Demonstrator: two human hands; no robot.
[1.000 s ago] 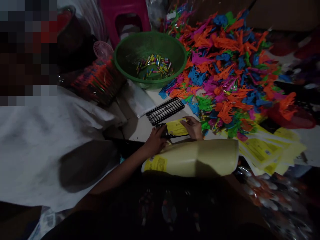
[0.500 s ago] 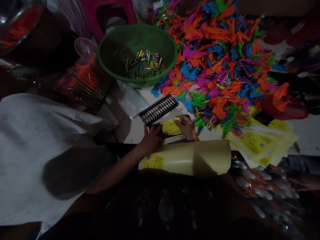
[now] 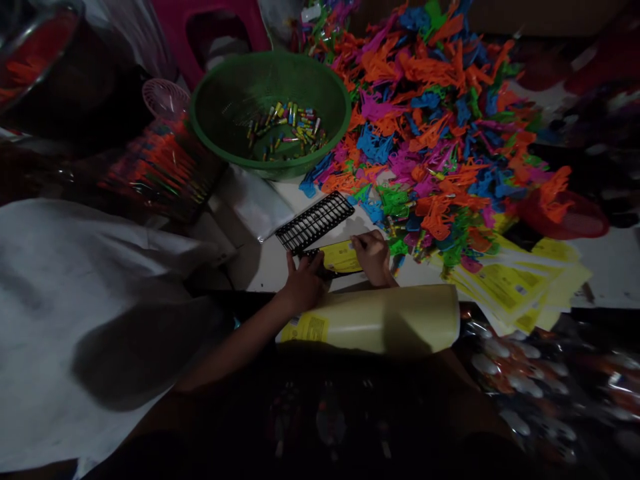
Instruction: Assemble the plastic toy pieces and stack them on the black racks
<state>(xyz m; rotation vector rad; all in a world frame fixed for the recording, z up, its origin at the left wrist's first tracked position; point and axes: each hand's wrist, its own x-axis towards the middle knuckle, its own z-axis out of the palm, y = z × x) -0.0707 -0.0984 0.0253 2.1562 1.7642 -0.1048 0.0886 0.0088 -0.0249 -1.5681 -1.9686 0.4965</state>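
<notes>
My left hand (image 3: 304,281) lies with fingers apart on the left end of a dark perforated rack, partly covering it. A yellow label (image 3: 341,257) lies along that rack. My right hand (image 3: 372,255) pinches the label's right end between thumb and fingers. Just behind, a black rack (image 3: 316,220) with rows of slots lies slanted on the white table (image 3: 255,267). In front of my hands rests a rolled pale-yellow sheet (image 3: 370,319) with yellow labels at its left end.
A green basin (image 3: 273,167) with small colourful pieces stands behind. Right of it spreads a heap of bright plastic pieces (image 3: 425,133). Yellow label sheets (image 3: 520,280) lie at the right. A clear bag (image 3: 255,200) is left of the rack. White cloth (image 3: 100,300) hangs at the left.
The view has shifted slightly. My right hand's fingers have moved a little on the label's right end. My left hand stays on the rack's left end.
</notes>
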